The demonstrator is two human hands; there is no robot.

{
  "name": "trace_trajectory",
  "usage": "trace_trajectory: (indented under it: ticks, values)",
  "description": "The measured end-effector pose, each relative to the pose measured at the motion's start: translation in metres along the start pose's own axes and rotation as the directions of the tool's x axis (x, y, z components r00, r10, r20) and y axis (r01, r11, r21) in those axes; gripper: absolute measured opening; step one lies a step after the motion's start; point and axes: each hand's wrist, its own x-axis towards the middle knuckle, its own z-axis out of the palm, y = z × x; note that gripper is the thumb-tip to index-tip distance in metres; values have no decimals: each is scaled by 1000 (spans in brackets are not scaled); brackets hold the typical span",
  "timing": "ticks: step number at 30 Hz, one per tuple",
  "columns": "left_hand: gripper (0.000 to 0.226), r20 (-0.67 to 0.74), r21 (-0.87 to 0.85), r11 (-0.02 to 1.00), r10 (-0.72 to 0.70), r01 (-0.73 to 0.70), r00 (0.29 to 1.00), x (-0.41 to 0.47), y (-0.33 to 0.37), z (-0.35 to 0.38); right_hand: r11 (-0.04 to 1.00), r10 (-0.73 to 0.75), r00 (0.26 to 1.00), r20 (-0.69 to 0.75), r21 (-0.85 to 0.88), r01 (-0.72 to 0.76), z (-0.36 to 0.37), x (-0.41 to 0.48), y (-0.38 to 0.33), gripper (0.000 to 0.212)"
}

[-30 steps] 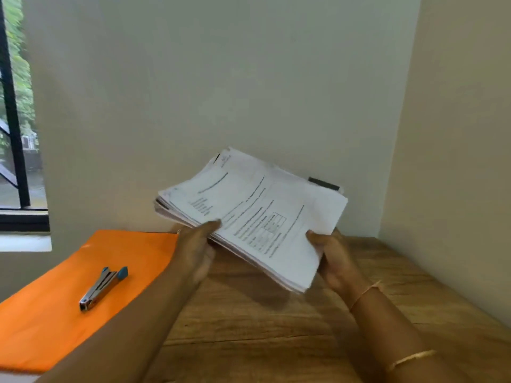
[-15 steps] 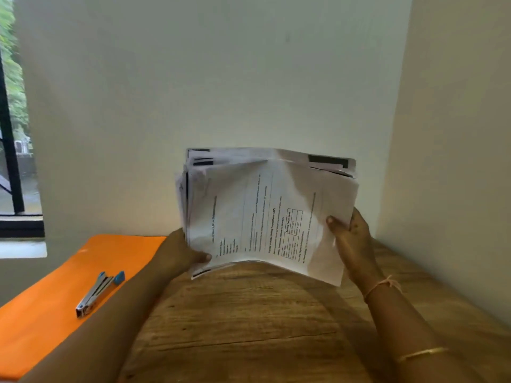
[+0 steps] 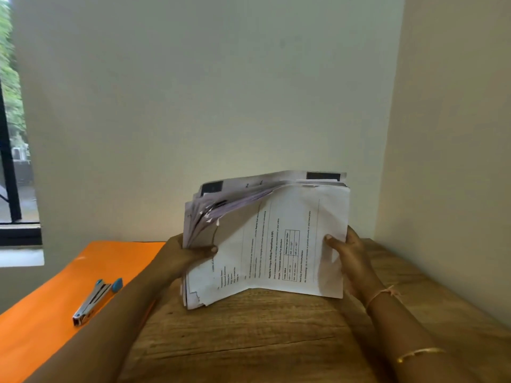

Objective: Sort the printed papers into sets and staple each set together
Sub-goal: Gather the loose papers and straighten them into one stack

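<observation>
Stack of printed papers [image 3: 276, 244] stands on edge at frame centre, on the worktop [image 3: 262, 341]; left hand [image 3: 190, 252] grips its left side, right hand [image 3: 348, 252] its right. Stapler [image 3: 95, 301] lies lower left on orange folder [image 3: 41, 327], well apart; left hand nearer.

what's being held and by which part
The stack of printed papers, held upright: the left hand grips its left edge, the right hand its right edge.
</observation>
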Motion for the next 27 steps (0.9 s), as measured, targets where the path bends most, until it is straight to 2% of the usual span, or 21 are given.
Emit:
trace_trajectory:
  ticks: [3,6,8,10,13,16,19,22,24,25,26,27]
  values:
    - [82,1,6,998,68,-68,998,-1,0,1,999,-42,998,-36,13,43,3,1,-8,24]
    - [84,-7,-52,996,75,-75,997,0,-2,1,999,-43,999,-32,27,44,2,2,-7,23]
    - [73,13,-85,996,44,-42,999,-1,-3,3,1000,22,1000,9,3,-22,1,1,3,18]
    - [61,31,-37,999,8,-7,999,-3,-2,6,996,90,995,37,-10,-89,2,-1,11,25]
    - [13,-50,139,989,47,-40,998,-2,3,10,994,109,993,44,-13,-109,3,-1,11,39]
    - [10,-141,155,988,46,-24,989,-2,5,14,988,138,990,28,-81,-135,7,1,12,60]
    - [10,-226,-37,998,-61,54,972,-3,1,17,960,174,984,-36,-218,-177,18,3,9,75]
    - [30,-288,-325,939,-210,110,934,2,-6,20,958,177,980,-87,-214,-192,37,-5,6,76]
    - [38,-288,-509,854,-285,106,914,5,-8,25,960,267,964,-16,-88,-267,54,-15,7,85]
    - [39,-274,-584,806,-312,100,910,6,-9,28,944,327,942,71,22,-329,63,-21,8,89]
    - [39,-254,-642,760,-329,96,910,6,-9,32,909,371,912,174,134,-396,70,-26,8,85]
    - [38,-225,-694,713,-345,99,911,7,-11,36,864,383,883,271,233,-446,77,-31,6,70]
